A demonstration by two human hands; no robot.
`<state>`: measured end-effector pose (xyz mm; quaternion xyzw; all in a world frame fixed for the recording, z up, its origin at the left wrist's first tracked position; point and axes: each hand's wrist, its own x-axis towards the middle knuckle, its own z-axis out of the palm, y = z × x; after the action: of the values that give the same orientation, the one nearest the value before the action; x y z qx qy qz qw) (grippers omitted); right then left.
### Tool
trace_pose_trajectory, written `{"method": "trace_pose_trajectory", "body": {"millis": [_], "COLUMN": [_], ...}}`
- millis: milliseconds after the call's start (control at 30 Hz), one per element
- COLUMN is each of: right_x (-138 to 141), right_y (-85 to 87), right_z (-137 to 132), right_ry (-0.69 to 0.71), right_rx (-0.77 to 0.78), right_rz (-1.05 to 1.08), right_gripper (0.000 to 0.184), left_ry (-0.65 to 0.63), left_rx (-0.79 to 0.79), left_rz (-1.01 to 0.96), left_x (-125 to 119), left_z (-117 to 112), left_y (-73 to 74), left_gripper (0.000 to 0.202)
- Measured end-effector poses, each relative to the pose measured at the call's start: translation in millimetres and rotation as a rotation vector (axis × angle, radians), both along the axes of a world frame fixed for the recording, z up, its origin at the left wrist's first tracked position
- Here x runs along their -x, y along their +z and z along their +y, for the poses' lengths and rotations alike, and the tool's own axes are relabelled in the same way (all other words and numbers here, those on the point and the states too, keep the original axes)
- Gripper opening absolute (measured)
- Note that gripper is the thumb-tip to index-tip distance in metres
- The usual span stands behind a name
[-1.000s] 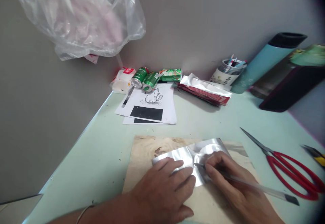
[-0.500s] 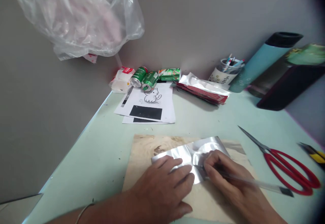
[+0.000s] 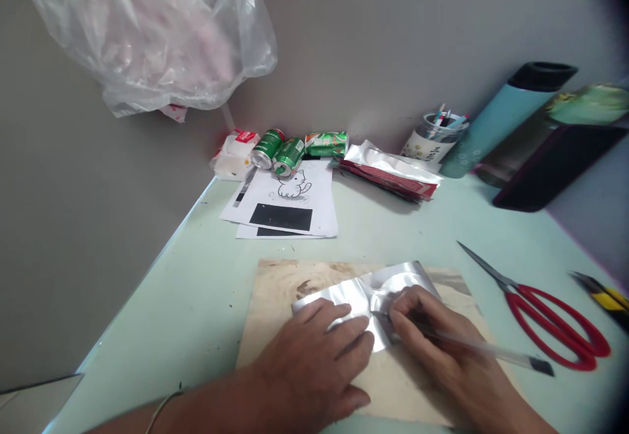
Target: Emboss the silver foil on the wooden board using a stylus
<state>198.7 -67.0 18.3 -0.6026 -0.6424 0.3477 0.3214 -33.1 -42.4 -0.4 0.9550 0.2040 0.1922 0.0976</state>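
Head camera: I centre my clock on the thin, shiny silver sheet point(image 3: 339, 294), which lies creased on the pale wooden board point(image 3: 278, 280) on the light green desk point(image 3: 187, 290). At eight o'clock I have the left hand point(image 3: 319, 358) palm down, its fingers slightly spread and resting on the sheet. Between three and four o'clock I have the right hand point(image 3: 445, 342) curled, thumb and forefinger pinching the slim, clear pen with a black end point(image 3: 501, 351); its dark tip points between nine and ten o'clock at the sheet's middle, though whether it touches I cannot tell. Farther out at three o'clock I see the long steel scissors with red handles point(image 3: 514, 286), and past them the yellow-and-black tool point(image 3: 610, 299). Towards eleven o'clock lie the white paper with a cat drawing point(image 3: 322, 214) and, at its far edge, the three green drink cans point(image 3: 289, 156). Near twelve o'clock I make out the silver-and-red foil packet point(image 3: 390, 175)
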Motion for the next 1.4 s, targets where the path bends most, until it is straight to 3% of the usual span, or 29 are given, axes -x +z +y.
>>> {"method": "trace_pose_trajectory", "body": {"millis": [200,467,833,1400], "right_x": [1,-2,10,0], "right_y": [5.8,-7.2,2.3,-4.5], "right_z": [2,-3,-3,-1], "right_ry": [0.019,-0.098,-0.189,-0.026], "right_rx": [0.024,-0.152,-0.038,-0.056], "right_rz": [-0.014,-0.086,-0.043,-0.106], "right_gripper": [0.025,0.019,0.018,0.023], "left_ry": [0.000,0.012,0.012,0.007], "left_rx": [0.028,0.003,-0.019,0.002], "left_rz": [0.027,0.017,-0.002,0.032], "left_x": [1,0,-1,1], "left_z": [-2,0,1,-1], "left_y": [-0.4,1.1,1.6,1.8], "left_gripper": [0.046,0.047,0.049,0.048]}}
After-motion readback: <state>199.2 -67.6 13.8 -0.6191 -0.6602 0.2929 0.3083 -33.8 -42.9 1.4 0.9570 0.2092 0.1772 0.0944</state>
